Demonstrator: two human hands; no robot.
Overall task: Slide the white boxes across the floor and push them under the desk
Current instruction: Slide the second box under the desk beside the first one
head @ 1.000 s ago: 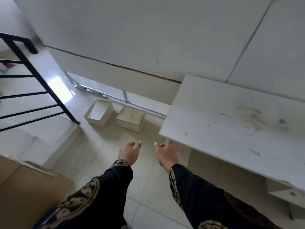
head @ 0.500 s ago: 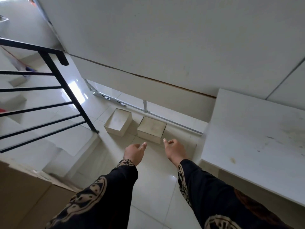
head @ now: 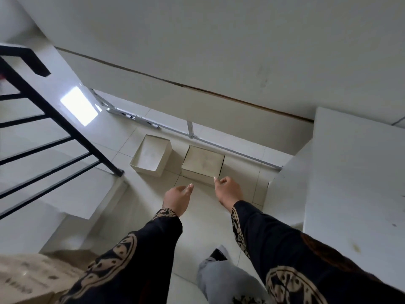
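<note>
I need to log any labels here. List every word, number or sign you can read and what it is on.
None can be read.
Cardboard box: dark print, too blurred to read.
The two white boxes: no print visible.
Desk: only stains.
Sleeves: a pattern, not letters.

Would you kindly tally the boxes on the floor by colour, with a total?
White boxes: 2, an open box and a second box beside it
Brown cardboard boxes: 1, a carton at lower left
Total: 3
</note>
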